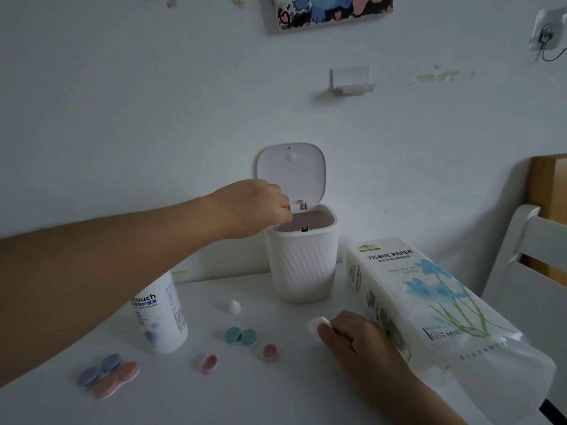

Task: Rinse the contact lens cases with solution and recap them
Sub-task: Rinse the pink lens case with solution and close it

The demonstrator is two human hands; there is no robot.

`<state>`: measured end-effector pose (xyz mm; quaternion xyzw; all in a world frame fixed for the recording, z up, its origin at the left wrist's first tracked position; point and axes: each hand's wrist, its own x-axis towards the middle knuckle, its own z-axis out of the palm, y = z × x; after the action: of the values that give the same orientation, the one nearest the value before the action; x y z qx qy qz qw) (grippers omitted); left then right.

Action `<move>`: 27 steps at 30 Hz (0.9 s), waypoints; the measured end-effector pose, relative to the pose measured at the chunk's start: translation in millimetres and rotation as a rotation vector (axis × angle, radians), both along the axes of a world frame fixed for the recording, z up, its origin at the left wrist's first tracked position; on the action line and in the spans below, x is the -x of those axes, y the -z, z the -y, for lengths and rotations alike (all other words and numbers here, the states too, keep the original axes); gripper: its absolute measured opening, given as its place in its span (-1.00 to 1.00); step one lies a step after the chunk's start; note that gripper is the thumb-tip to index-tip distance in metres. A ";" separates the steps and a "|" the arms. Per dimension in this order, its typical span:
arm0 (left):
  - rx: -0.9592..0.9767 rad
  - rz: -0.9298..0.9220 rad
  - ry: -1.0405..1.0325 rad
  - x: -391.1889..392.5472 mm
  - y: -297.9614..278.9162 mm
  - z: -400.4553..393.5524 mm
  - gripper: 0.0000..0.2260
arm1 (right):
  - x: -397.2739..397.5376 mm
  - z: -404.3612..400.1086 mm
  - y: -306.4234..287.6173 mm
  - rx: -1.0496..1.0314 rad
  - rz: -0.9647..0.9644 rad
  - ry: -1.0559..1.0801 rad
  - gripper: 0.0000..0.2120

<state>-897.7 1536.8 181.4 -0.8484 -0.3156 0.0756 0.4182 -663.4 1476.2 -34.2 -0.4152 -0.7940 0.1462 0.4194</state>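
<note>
My left hand reaches over the rim of the small white bin, whose lid stands open; its fingers are curled and what they hold is hidden. My right hand rests on the table and pinches a folded white tissue. A green lens case lies capped in the middle. Two pink caps lie loose near it. A purple case and a pink case lie at the front left. The white solution bottle stands uncapped, its small cap beside it.
A long pack of tissue paper lies at the right, against my right hand. A white chair back stands beyond the table's right edge. The wall rises right behind the bin.
</note>
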 end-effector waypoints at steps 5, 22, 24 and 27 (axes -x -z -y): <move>0.005 -0.008 -0.043 -3.7 -2.5 -1.0 -0.71 | -0.8 2.1 -0.7 -0.003 0.001 -0.005 -0.47; 0.080 0.739 -0.021 4.8 17.0 29.8 -0.88 | -1.0 3.4 -5.9 0.049 -0.059 0.004 -0.53; 0.112 1.007 -0.054 12.9 29.7 44.2 -0.87 | -0.5 4.3 -7.7 0.045 -0.083 0.017 -0.54; 0.171 1.328 -0.028 25.1 55.5 75.3 -0.88 | 2.5 7.9 -11.7 0.038 -0.148 0.055 -0.51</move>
<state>-922.7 1461.5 125.9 -0.7407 -0.5100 -0.4324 0.0655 -665.9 1468.3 -22.5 -0.4327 -0.7463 0.1799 0.4727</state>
